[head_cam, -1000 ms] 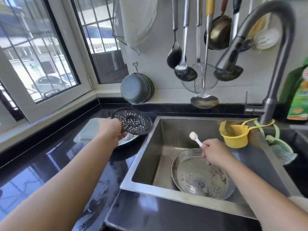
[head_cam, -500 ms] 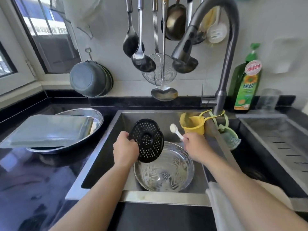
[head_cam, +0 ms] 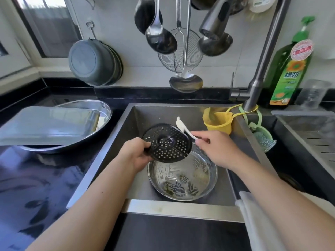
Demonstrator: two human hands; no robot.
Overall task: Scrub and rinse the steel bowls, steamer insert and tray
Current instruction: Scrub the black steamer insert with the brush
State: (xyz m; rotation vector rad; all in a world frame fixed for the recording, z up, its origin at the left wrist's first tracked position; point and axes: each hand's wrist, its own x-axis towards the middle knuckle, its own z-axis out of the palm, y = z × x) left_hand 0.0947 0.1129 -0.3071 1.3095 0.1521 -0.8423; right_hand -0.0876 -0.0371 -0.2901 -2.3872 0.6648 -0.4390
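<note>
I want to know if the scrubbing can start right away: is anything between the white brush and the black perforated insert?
Nothing visible is. The left hand holds the steamer insert tilted over the steel bowl in the sink. The right hand grips the white brush, whose head already sits at the insert's upper right rim.

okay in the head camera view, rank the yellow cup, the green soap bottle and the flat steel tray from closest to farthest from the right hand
From the right hand, holding the white brush:
1. Yellow cup, hanging in the sink's back corner, just beyond the hand.
2. Green soap bottle, on the counter behind the faucet, farther right.
3. Flat steel tray, on the left counter, across the sink.
</note>
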